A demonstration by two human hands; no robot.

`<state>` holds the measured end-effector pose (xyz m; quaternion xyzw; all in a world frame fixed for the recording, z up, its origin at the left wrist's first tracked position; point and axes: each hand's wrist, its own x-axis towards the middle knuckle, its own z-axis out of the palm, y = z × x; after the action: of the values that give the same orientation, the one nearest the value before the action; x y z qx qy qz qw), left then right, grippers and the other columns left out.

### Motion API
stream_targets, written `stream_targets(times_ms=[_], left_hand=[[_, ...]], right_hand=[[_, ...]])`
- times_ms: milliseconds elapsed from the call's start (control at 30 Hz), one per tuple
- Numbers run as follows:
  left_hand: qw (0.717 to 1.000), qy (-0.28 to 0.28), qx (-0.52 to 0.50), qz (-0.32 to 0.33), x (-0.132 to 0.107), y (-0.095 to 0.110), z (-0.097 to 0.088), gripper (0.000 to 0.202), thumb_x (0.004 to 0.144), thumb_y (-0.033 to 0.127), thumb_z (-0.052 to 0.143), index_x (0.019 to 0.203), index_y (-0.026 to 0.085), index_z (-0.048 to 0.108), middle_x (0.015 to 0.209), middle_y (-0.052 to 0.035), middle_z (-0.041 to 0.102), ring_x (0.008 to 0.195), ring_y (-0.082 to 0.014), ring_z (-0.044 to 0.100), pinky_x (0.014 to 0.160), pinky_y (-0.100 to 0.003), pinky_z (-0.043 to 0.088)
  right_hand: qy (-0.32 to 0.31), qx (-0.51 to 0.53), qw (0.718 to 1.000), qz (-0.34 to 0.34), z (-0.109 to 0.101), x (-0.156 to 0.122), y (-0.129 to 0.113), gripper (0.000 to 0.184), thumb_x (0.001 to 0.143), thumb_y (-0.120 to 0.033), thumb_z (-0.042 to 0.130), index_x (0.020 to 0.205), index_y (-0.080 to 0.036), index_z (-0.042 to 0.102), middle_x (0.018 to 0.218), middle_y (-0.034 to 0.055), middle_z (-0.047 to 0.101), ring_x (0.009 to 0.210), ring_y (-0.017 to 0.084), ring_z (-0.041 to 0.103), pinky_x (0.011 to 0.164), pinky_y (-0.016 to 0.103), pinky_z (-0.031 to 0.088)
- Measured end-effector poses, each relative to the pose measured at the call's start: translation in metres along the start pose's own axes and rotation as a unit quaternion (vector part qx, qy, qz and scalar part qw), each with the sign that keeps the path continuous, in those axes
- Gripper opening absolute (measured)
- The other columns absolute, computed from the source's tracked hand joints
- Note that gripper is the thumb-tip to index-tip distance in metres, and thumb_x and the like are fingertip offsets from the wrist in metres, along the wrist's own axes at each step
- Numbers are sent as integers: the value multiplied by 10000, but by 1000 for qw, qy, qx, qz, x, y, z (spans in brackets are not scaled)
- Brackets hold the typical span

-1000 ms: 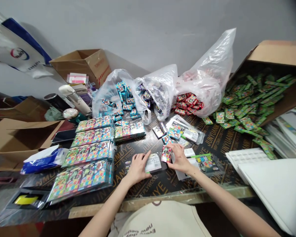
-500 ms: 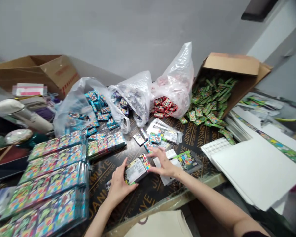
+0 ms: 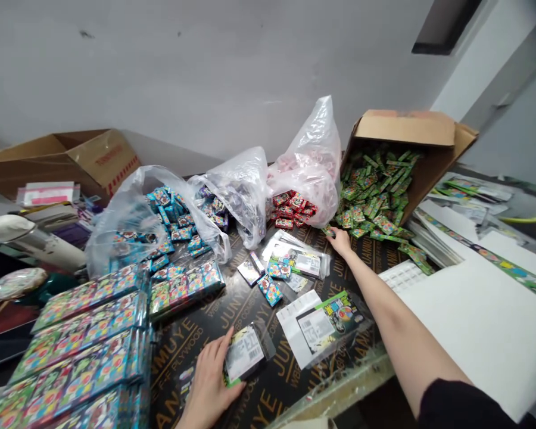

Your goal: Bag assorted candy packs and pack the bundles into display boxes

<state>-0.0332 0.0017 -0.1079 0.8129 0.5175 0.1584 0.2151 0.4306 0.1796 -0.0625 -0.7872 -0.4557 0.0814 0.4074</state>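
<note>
My left hand (image 3: 212, 378) is curled round the left edge of a clear plastic sleeve with a printed card (image 3: 245, 351) in it, thumb below and fingers above. The sleeve lies on the dark printed tabletop. Farther off, my right hand (image 3: 340, 243) reaches the near left edge of a heap of small green boxes (image 3: 384, 190). Its fingertips close on one small green box (image 3: 327, 230), mostly covered by the fingers. Between my hands lie another sleeved card (image 3: 330, 322) on white paper and two loose small blue boxes (image 3: 270, 289).
Plastic bags of blue boxes (image 3: 183, 226), purple boxes (image 3: 214, 211) and red boxes (image 3: 293, 208) line the wall. The green heap spills from a tipped carton (image 3: 406, 128). Stacked multi-packs (image 3: 80, 357) fill the left; white sheets (image 3: 473, 322) lie right.
My right hand has left the sleeved card and moved away and right to the green boxes. My left hand stays at the sleeve. The view has shifted slightly.
</note>
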Motion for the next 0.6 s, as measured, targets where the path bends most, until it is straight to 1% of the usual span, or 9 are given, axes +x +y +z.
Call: stream_targets(times_ms=[100, 200, 233, 267, 367, 433, 467, 533, 600], left_hand=[[1000, 15, -13, -4, 0, 1, -6, 802, 597, 264, 676, 1325, 263, 342, 1158, -70, 503, 1085, -277, 441, 991, -481, 288], [994, 69, -76, -26, 9, 19, -17, 573, 710, 327, 611, 1252, 255, 441, 1166, -80, 499, 1092, -259, 457, 966, -460, 334], [989, 88, -110, -34, 15, 30, -20, 509, 749, 332, 577, 1236, 249, 457, 1175, -83, 497, 1096, -245, 463, 951, -431, 359], [983, 105, -144, -33, 21, 43, -24, 467, 762, 335, 568, 1212, 245, 483, 1167, -80, 508, 1092, -234, 474, 944, -409, 371], [958, 123, -257, -38, 39, 78, -30, 512, 713, 351, 636, 1194, 226, 511, 1160, -80, 541, 1076, -230, 501, 935, -371, 381], [925, 72, -362, -86, 46, 93, -31, 459, 666, 371, 679, 1076, 180, 602, 999, -79, 625, 893, -213, 581, 795, -324, 454], [900, 34, -419, -113, 47, 97, -30, 393, 654, 381, 688, 970, 150, 648, 871, -70, 653, 768, -189, 598, 707, -295, 468], [835, -21, -524, -166, 43, 98, -29, 301, 638, 389, 699, 757, 114, 673, 647, -36, 634, 561, -132, 557, 567, -243, 445], [779, -18, -590, -212, 37, 95, -30, 284, 621, 379, 715, 662, 105, 655, 569, -13, 605, 489, -96, 518, 515, -213, 417]], right_hand=[[8, 26, 999, -23, -9, -22, -8, 307, 712, -349, 538, 861, -103, 646, 966, 179, 621, 935, 281, 537, 851, 405, 380], [-16, 72, 996, -50, -15, -75, -31, 392, 770, -445, 476, 947, -132, 631, 967, 119, 634, 823, 219, 570, 735, 330, 437], [-50, 102, 992, -62, -15, -98, -41, 397, 785, -472, 460, 952, -155, 631, 916, 80, 646, 764, 192, 575, 686, 300, 443], [-113, 163, 977, -73, -15, -122, -52, 386, 793, -480, 465, 934, -162, 634, 870, 56, 646, 725, 177, 568, 650, 281, 438], [-326, 272, 903, -70, -11, -187, -85, 338, 800, -476, 490, 800, -174, 640, 690, 5, 592, 601, 134, 509, 542, 240, 397], [-421, 289, 858, -56, -9, -215, -102, 344, 810, -472, 484, 753, -170, 639, 624, -4, 549, 554, 117, 470, 500, 228, 371], [-443, 291, 846, -51, -7, -224, -108, 349, 815, -473, 475, 781, -169, 643, 626, -3, 547, 549, 115, 465, 496, 228, 369], [-442, 291, 846, -62, -6, -234, -117, 357, 810, -471, 487, 961, -181, 630, 729, 15, 583, 592, 124, 497, 534, 240, 397], [-394, 274, 869, -120, -7, -240, -122, 534, 741, -471, 585, 1203, -217, 499, 995, 55, 586, 773, 170, 551, 666, 290, 442]])
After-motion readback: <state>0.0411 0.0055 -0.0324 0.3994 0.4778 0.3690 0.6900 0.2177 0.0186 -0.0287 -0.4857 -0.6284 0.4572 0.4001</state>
